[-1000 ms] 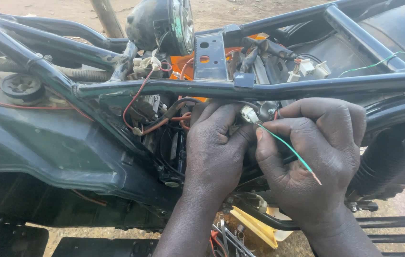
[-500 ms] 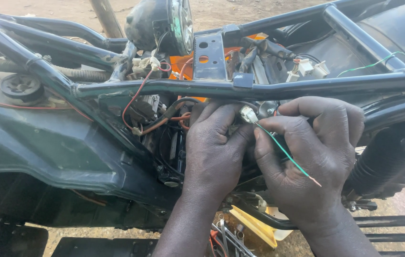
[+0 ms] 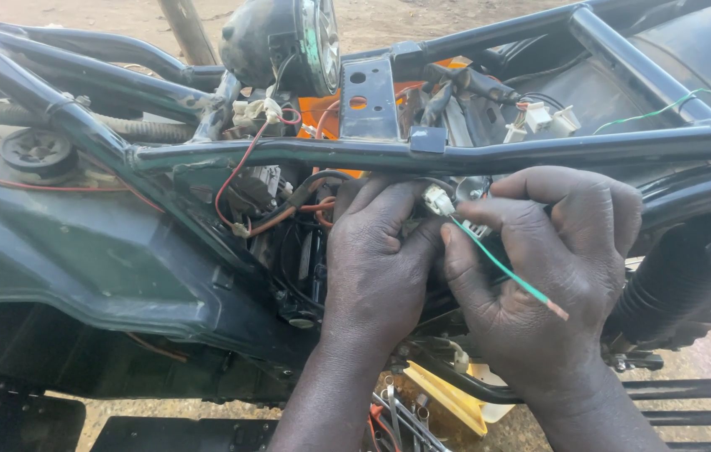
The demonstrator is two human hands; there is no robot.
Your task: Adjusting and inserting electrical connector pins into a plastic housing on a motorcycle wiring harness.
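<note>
Mid-wiring here: my left hand (image 3: 376,259) pinches the white connector (image 3: 437,199) under the frame tube (image 3: 539,151), right hand (image 3: 556,268) clamped on the green wire (image 3: 502,268) trailing toward 4 o'clock. Next move probably needs steady seating.

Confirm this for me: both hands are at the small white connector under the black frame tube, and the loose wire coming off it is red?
Not quite. In the head view the wire from the white connector is green, with a bare end. Both the left hand and right hand are at it, under the black frame tube.
</note>
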